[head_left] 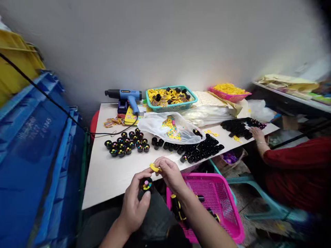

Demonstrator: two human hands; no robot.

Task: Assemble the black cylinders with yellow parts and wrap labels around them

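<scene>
My left hand [134, 203] is wrapped round a small black cup [146, 185] whose open top shows coloured beads and a pink piece. Just above it, my right hand [169, 174] pinches a yellow plastic piece [154, 167], held apart from the cup. On the table beyond stand several black cups with beads [126, 142] at the left. More black cups [201, 150] lie in rows at the right. Between them is a clear plastic bag [151, 124] with small coloured beads [170, 128] spread in it.
A blue heat gun [126, 96] with its cord lies at the back of the table [103, 179]. Behind stand a teal basket [168, 107] and a pink basket [232, 97] of yellow pieces. A magenta basket [219, 193] sits below. A co-worker's hand [256, 133] touches black parts at right.
</scene>
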